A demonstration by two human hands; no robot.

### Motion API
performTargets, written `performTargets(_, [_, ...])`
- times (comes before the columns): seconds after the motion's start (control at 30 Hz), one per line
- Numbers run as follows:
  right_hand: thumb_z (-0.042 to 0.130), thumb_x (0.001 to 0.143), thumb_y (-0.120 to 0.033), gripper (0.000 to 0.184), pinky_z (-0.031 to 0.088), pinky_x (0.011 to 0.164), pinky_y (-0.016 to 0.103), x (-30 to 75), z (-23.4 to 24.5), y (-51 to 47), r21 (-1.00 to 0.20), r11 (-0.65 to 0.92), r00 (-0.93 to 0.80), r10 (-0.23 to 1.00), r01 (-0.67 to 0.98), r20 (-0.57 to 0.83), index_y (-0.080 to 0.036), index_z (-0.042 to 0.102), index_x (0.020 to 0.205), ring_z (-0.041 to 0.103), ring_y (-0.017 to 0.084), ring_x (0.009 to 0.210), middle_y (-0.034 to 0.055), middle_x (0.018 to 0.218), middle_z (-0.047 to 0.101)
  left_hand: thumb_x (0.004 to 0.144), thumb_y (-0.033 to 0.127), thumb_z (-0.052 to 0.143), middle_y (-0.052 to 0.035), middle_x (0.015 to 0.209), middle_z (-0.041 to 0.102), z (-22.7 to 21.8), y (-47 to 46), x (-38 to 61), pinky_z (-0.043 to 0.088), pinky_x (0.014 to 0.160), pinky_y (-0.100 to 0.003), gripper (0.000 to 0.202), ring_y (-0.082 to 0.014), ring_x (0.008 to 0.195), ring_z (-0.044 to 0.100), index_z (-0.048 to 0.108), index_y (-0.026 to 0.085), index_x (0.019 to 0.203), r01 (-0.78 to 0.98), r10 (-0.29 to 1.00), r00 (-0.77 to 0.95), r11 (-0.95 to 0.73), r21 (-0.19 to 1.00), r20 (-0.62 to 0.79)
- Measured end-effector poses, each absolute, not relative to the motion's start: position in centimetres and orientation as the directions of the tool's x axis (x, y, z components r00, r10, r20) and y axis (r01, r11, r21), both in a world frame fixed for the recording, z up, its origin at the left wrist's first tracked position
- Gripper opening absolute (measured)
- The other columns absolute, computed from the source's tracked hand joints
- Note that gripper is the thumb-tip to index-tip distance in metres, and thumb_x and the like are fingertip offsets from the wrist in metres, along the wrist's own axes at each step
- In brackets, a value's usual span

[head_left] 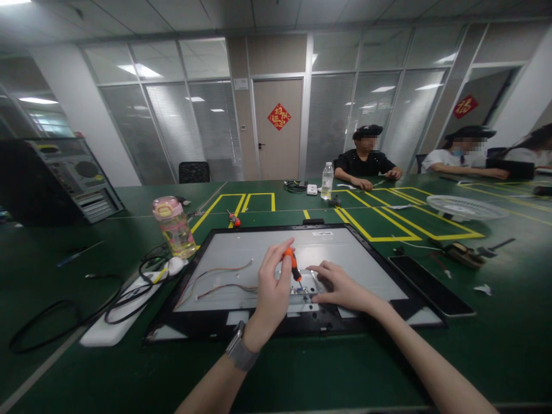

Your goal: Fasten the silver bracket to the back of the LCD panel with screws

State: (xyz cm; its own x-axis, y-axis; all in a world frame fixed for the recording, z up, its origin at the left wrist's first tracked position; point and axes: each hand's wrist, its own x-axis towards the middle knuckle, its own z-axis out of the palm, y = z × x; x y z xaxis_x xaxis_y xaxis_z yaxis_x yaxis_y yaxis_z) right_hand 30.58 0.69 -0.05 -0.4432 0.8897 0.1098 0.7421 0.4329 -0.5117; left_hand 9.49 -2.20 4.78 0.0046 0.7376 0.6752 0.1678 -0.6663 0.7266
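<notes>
My left hand [272,282] is closed around an orange and black screwdriver [295,267]. The screwdriver tilts, its shaft pointing down at a small metal bracket [318,283] on the back of a flat display panel [233,247]. My right hand [342,286] lies over the right side of this bracket, thumb and index finger spread apart and touching around its edge. The screwdriver's exact contact point is too small to make out. Thin cables [228,287] run across the panel to the left of my left hand.
A white power strip [125,310] with black cords and a pink-lidded bottle [175,227] stand left. A black phone-like slab [431,286] lies right. Behind the panel are another screwdriver [234,219] and a water bottle [326,181]. Several people sit across the green table [207,374].
</notes>
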Motion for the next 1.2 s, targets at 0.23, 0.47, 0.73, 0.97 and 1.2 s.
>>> performTargets(0.23, [0.074,0.074,-0.049,0.067,0.042,0.091,0.039,30.41,0.17,0.59,-0.509,0.427,-0.439,0.893,0.748,0.104,-0.024,0.053,0.133,0.052,0.027,0.099,0.0075,0.106,0.054,0.097,0.023,0.044,-0.0055,0.107,0.058,4.87,-2.34,9.59,0.046,0.086,-0.029,0.030,-0.0163,0.095,0.058,0.063,0.023,0.119,0.183,0.736,0.007,-0.666,0.723,0.677])
performTargets(0.47, [0.074,0.074,-0.050,0.067,0.042,0.091,0.040,30.38,0.17,0.56,-0.514,0.420,-0.436,0.895,0.748,0.096,-0.027,0.052,0.133,0.052,0.028,0.100,0.0069,0.106,0.054,0.094,0.025,0.051,-0.0045,0.097,0.058,4.86,-2.27,9.48,0.047,0.080,-0.028,0.024,-0.0156,0.086,0.058,0.066,0.023,0.113,0.210,0.733,-0.016,-0.662,0.719,0.680])
performTargets(0.73, [0.073,0.074,-0.052,0.066,0.041,0.092,0.041,30.45,-0.01,0.59,-0.521,0.422,-0.437,0.894,0.742,0.102,-0.029,0.052,0.133,0.052,0.028,0.101,0.0065,0.107,0.054,0.093,0.023,0.051,-0.0051,0.101,0.059,4.80,-2.29,9.60,0.048,0.083,-0.030,0.027,-0.0169,0.090,0.058,0.064,0.023,0.116,0.191,0.751,0.006,-0.650,0.736,0.661])
performTargets(0.97, [0.073,0.074,-0.052,0.066,0.041,0.092,0.040,30.38,0.13,0.51,-0.516,0.424,-0.438,0.893,0.744,0.103,-0.027,0.052,0.132,0.052,0.028,0.101,0.0070,0.106,0.054,0.095,0.022,0.045,-0.0059,0.105,0.060,5.02,-2.48,9.48,0.048,0.085,-0.030,0.030,-0.0177,0.096,0.059,0.063,0.023,0.118,0.153,0.736,0.020,-0.671,0.726,0.677])
performTargets(1.2, [0.073,0.075,-0.051,0.065,0.042,0.090,0.039,30.27,0.34,0.45,-0.513,0.426,-0.441,0.892,0.745,0.100,-0.027,0.053,0.132,0.052,0.027,0.098,0.0064,0.104,0.054,0.093,0.023,0.051,-0.0055,0.100,0.060,4.99,-2.47,9.53,0.047,0.084,-0.030,0.026,-0.0174,0.092,0.059,0.066,0.023,0.114,0.159,0.721,0.024,-0.687,0.709,0.693])
